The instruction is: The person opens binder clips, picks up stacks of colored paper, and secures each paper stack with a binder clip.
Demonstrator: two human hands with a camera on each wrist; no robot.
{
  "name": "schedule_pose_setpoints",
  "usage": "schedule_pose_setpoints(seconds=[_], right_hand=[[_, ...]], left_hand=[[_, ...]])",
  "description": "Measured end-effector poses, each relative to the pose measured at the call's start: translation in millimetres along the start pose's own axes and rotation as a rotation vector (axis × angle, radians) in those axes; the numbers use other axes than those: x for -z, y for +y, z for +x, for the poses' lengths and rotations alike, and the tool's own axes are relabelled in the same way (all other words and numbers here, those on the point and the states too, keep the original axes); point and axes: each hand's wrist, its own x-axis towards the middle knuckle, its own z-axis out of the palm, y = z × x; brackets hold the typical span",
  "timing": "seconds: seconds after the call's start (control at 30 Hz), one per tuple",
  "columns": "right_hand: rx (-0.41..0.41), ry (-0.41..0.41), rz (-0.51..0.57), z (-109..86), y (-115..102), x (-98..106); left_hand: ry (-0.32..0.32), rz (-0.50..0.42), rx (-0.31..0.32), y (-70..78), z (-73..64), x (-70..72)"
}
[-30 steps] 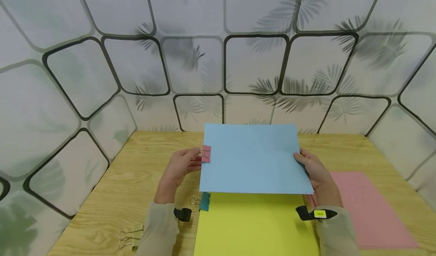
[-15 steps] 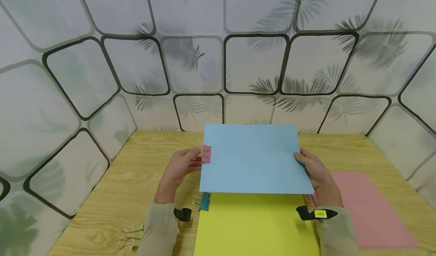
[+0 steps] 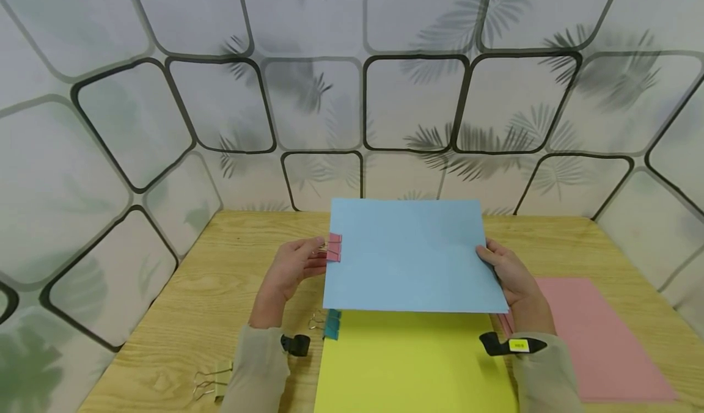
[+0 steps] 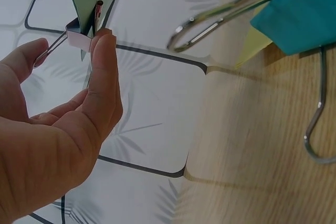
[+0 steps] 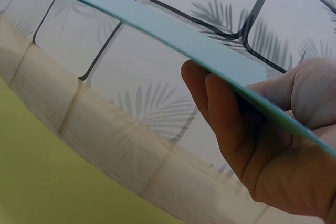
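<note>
A stack of light blue paper (image 3: pixel 407 254) is held up over yellow paper (image 3: pixel 412 364) on the table. My left hand (image 3: pixel 291 269) pinches the wire handles of a pink binder clip (image 3: pixel 333 247) on the blue stack's left edge. In the left wrist view, the thumb is on one handle and fingers are on the other side of the clip. My right hand (image 3: pixel 511 275) grips the stack's right edge, thumb on top and fingers underneath. A teal binder clip (image 3: pixel 332 324) sits on the yellow paper's left edge, just below the blue stack.
Pink paper (image 3: pixel 599 339) lies on the table at the right, partly behind my right forearm. A yellowish binder clip (image 3: pixel 222 379) rests near my left sleeve. The wooden table (image 3: pixel 264 226) meets a patterned wall covering (image 3: pixel 412 104) at the back.
</note>
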Motion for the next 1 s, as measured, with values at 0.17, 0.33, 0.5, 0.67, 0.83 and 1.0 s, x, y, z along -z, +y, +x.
schedule_pose_setpoints(seconds=[0.17,0.33,0.5,0.67,0.83,1.0], right_hand=[[-0.006,0.001,0.019,-0.7,-1,0],[0.011,-0.02,0.039,-1.5,-3,-1],[0.017,-0.033,0.071,-1.9,-7,-2],[0.022,-0.037,0.084,-2.6,-9,-2],[0.023,-0.033,0.1,-3.1,-10,-1],[0.028,-0.025,0.107,-5.0,-13,-2]], left_hand=[[0.02,-0.012,-0.008,3.8,-1.1,-1.9],[0.033,-0.028,-0.021,7.6,-2.7,-2.6],[0.04,-0.029,-0.035,12.2,-6.5,-3.3],[0.05,-0.027,-0.043,16.5,-10.1,-4.4],[0.047,-0.03,-0.048,18.7,-12.2,-4.8],[0.044,-0.027,-0.054,19.4,-12.8,-5.0]])
